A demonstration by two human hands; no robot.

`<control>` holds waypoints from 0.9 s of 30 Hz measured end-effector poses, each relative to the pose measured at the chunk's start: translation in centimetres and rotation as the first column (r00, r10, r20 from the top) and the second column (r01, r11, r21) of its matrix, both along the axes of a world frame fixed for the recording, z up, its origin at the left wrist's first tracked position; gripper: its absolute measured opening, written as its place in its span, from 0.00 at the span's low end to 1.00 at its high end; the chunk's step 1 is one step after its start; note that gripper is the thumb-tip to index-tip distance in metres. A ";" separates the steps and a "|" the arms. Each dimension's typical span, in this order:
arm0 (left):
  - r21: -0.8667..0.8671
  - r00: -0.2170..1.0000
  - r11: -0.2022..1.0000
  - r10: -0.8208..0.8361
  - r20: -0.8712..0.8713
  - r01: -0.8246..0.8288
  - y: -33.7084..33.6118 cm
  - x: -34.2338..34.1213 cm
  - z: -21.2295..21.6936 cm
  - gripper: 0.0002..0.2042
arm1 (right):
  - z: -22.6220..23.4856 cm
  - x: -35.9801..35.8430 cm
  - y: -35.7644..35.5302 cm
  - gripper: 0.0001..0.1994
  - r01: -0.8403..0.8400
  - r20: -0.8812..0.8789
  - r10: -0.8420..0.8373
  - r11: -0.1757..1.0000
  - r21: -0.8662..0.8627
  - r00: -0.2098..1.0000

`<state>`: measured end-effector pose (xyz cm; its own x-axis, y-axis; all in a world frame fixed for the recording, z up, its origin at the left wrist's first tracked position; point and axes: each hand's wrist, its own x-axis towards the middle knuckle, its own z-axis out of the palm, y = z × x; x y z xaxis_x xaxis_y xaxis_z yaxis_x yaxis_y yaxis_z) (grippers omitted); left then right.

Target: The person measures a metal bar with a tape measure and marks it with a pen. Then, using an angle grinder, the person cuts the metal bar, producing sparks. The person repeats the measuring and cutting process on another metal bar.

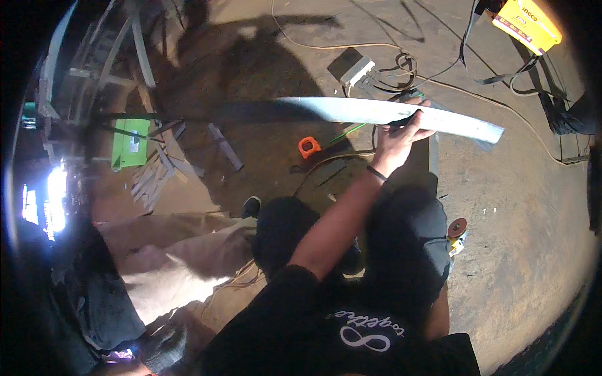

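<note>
A long, pale metal strip (354, 111) hangs over the floor (520, 207) ahead of the person's knees, their left hand (404, 130) wrapped round it, the right one hidden from me, an orange tape measure (308, 148) nearby, and a yellow machine (527, 26) farther off.

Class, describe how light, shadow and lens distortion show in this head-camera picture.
Head view: white glare burns out patches at the left; the metal strip in the left hand is bright rightward, shadowed leftward; a large shadow darkens the floor beyond; the fisheye corners fall black.
</note>
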<state>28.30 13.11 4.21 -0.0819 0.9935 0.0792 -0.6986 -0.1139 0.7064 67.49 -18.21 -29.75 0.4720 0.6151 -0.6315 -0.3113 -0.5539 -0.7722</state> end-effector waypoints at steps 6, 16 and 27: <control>-0.074 0.987 0.992 0.107 0.117 -0.099 0.9 1.2 0.2 0.17 | 3.2 0.2 0.4 0.13 0.012 0.035 -0.011 1.000 -0.014 0.999; -0.061 0.984 0.983 0.175 0.019 -0.174 0.9 2.2 -1.2 0.13 | 3.9 0.2 -0.1 0.13 -0.005 0.065 0.007 0.999 -0.037 0.998; 0.218 0.926 0.976 0.075 -0.369 0.008 3.1 0.1 2.7 0.07 | -2.7 7.1 -0.9 0.13 -0.344 0.367 0.386 0.922 -0.176 0.847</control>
<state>28.41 16.19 6.91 -0.0384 0.9472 0.3184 -0.3824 -0.3083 0.8711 74.54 -19.06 -32.42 0.4447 0.7347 -0.5123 0.2405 -0.6489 -0.7219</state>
